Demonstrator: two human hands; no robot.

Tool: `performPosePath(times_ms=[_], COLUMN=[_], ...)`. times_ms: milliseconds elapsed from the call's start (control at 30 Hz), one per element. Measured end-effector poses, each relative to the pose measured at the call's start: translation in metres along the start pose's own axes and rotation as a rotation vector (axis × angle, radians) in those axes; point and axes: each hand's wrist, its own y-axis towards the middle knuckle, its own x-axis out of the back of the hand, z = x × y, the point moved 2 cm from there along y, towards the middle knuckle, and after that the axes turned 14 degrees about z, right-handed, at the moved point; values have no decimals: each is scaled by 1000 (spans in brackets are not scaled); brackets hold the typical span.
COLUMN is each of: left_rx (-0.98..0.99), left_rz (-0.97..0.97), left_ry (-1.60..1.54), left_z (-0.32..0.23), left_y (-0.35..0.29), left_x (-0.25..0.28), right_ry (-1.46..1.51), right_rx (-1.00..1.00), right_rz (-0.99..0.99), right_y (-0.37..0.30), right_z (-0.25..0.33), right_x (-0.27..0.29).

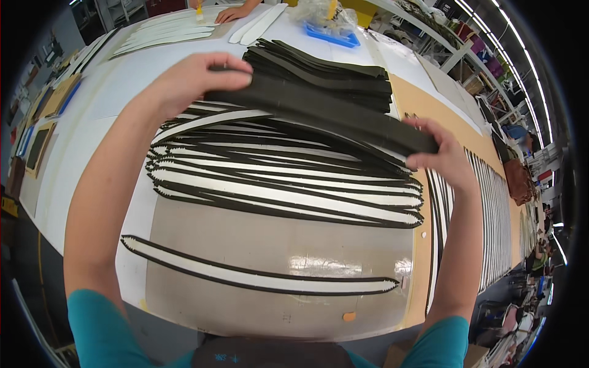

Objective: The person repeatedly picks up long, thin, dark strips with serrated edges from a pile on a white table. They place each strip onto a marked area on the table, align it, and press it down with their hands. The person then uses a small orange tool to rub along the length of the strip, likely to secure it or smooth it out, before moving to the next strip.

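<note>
Head camera showed the left hand (199,83) and the right hand (446,153) closed on the two ends of a long black strip (325,110), over a pile of black-and-white strips (282,195). Behind it lay more black strips (328,69). One black-and-white strip (261,271) lay alone on the gray board (245,313).

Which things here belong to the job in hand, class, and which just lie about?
Probably in the job: black strip in left hand and right hand; black stack; striped pile; lone strip; grey board.
Probably lying about: blue tray; orange piece.
</note>
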Motion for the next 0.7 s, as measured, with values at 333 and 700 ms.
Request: performPosePath(times_ms=[333,700], left_rx=[221,213], left_rz=[-376,-583], left_ry=[154,674], left_z=[76,84], left_y=[133,124], left_x=[6,-5], right_ry=[281,-1088], right_rx=[-136,-43], right_rz=[-243,-378], right_y=[122,124], right_z=[-100,-39], right_x=[9,-34])
